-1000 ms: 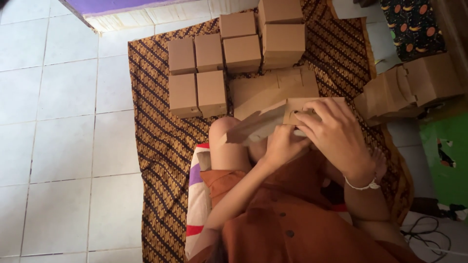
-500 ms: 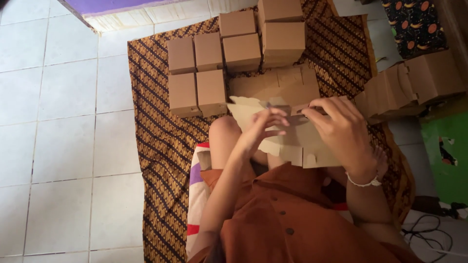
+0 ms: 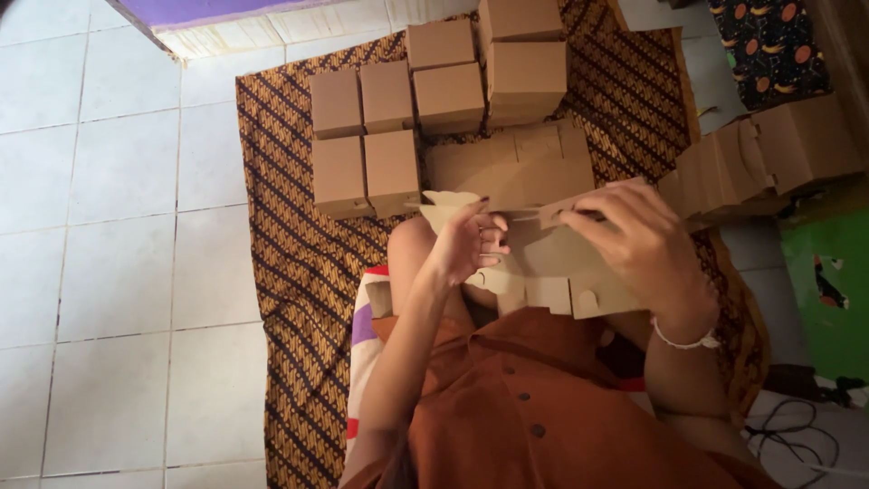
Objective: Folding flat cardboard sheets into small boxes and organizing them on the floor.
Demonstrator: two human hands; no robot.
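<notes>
**Folding a flat carton blank over the lap**

While you sat on the patterned brown batik cloth [image 3: 299, 272], you held a flat, die-cut brown cardboard box blank [image 3: 552, 263] just above your lap, in front of your knees. Your left hand [image 3: 466, 243] was closed on the blank's left edge near its rounded tab, fingers curled around it. Your right hand [image 3: 634, 240] pinched the upper right fold, thumb under and fingers over. To do this step well, you needed to keep both grips close to the score lines, press each crease straight, and let the small locking tabs [image 3: 561, 297] along the lower edge hang free rather than crush them.

Beyond the blank, a cluster of finished brown cardboard cube boxes [image 3: 389, 136] stood touching one another on the cloth, with a taller stack [image 3: 525, 63] at the far right of them. Further unfolded blanks [image 3: 760, 163] leaned in a row to your right. White floor tiles [image 3: 109, 272] lay to the left of the cloth, and a green mat [image 3: 828, 281] at the right edge.
</notes>
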